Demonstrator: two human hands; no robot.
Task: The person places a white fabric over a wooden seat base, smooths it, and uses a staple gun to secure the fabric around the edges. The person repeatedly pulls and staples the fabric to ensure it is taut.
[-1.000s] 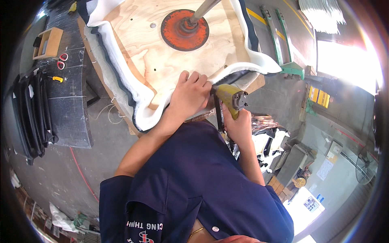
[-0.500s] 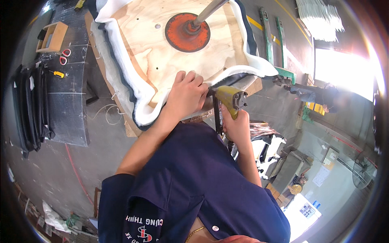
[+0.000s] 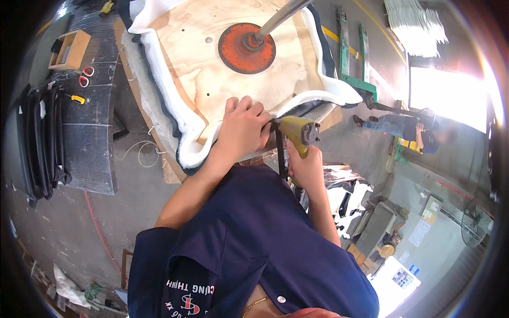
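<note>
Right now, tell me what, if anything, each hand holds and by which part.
Right hand: the yellow gun-shaped tool, by its handle. Left hand: at the edge of the white padding; whether it grips it cannot be told.

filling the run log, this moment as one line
left hand: on white padding along plywood panel edge | right hand: holding yellow staple gun, nose beside left hand | red disc: on panel

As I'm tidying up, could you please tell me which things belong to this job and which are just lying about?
In use:
- staple gun, in the right hand
- plywood panel, under the left hand
- white padding
- red disc

Apparently lying about:
- scissors
- yellow screwdriver
- wooden box
</note>
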